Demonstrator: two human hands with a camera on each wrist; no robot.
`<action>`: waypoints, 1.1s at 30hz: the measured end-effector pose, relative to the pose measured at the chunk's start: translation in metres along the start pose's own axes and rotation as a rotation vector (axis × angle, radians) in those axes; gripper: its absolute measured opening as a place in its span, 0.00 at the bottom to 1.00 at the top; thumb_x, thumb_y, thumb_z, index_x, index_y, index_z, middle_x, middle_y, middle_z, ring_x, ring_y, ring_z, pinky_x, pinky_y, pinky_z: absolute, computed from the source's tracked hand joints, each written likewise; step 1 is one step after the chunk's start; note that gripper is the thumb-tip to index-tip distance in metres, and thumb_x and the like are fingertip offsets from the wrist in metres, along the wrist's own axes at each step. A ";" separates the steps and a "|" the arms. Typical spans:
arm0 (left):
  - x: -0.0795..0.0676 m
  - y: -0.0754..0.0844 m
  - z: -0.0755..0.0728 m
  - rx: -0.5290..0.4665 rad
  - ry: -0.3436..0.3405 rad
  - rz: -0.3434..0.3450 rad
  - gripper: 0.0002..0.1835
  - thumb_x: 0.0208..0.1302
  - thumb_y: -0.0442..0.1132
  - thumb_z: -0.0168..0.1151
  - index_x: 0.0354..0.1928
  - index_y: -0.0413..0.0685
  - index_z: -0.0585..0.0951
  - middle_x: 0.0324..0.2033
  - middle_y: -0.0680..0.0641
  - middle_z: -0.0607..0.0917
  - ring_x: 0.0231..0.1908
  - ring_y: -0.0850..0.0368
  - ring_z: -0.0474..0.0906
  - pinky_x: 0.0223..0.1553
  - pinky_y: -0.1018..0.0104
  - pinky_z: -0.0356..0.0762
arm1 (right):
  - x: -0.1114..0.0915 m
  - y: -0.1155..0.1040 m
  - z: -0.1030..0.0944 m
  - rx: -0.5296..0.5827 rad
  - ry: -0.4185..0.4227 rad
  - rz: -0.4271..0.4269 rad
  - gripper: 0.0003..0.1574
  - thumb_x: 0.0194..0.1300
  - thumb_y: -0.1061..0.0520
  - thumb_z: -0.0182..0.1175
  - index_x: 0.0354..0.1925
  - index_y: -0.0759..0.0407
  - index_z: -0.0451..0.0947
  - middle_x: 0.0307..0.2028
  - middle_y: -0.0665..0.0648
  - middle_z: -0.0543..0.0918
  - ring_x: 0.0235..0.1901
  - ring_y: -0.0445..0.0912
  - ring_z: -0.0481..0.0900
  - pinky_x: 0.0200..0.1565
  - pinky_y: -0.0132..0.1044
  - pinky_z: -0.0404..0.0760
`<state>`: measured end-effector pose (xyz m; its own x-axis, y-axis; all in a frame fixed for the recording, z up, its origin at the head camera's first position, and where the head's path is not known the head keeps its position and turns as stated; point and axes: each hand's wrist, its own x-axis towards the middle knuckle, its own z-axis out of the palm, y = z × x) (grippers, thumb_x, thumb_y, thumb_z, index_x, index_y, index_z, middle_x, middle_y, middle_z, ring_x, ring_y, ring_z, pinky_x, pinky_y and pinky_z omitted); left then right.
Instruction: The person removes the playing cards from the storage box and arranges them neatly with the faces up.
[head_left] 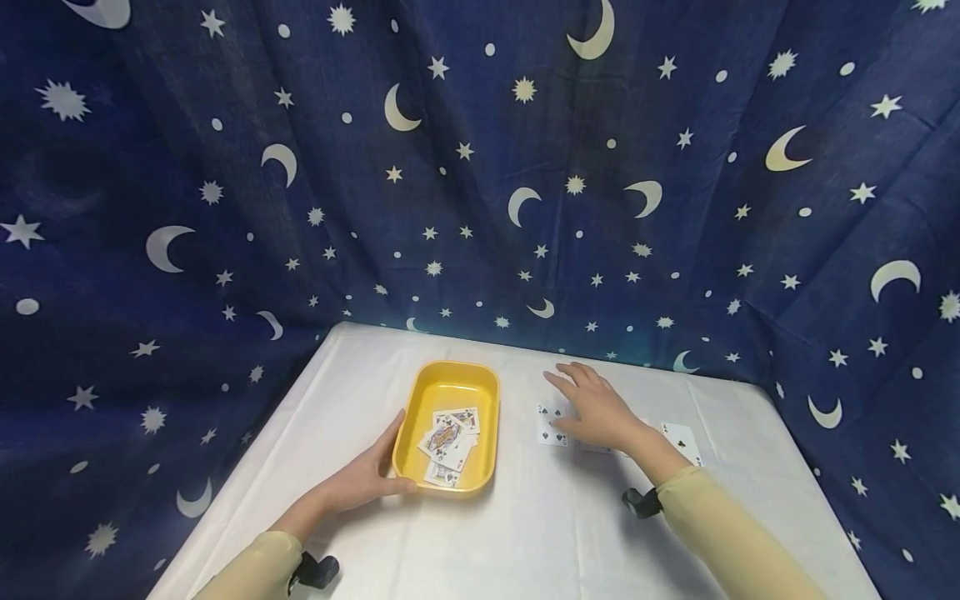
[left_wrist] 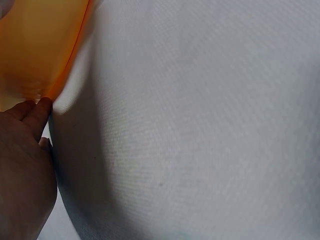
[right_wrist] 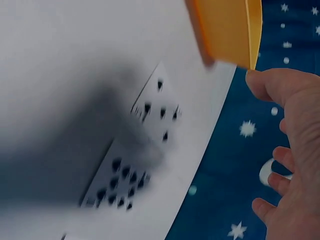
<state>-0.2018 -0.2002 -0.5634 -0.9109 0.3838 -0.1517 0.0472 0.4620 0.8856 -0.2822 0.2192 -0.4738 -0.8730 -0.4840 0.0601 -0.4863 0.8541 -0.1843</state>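
Observation:
A yellow tray (head_left: 495, 433) holds a loose pile of playing cards (head_left: 450, 442), some with face pictures. My left hand (head_left: 367, 477) grips the tray's near left side, its thumb along the near corner; the left wrist view has these fingers (left_wrist: 37, 117) at the tray's edge. Raised over a row of cards, my right hand (head_left: 600, 414) has its fingers spread and nothing in them. Beneath it lies a spade card (head_left: 546, 435), partly covered. The right wrist view has another card with many spades (right_wrist: 117, 180) beside it, in shadow.
At the right end of the row lies a card with few pips (head_left: 678, 440). A white cloth covers the table (head_left: 517, 542). Behind it hangs a dark blue curtain (head_left: 480, 208) with moons and stars, meeting the table's far edge.

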 end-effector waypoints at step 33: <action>0.000 -0.002 -0.002 -0.005 -0.013 0.022 0.67 0.55 0.56 0.78 0.82 0.70 0.35 0.81 0.58 0.38 0.79 0.55 0.36 0.77 0.49 0.42 | 0.058 -0.132 0.041 -0.013 -0.135 -0.146 0.62 0.53 0.24 0.70 0.74 0.57 0.68 0.67 0.56 0.73 0.68 0.52 0.65 0.72 0.47 0.64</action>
<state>-0.2027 -0.2024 -0.5642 -0.9042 0.4043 -0.1378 0.0653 0.4496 0.8909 -0.2672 0.0700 -0.4863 -0.7807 -0.6232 -0.0468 -0.6084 0.7750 -0.1706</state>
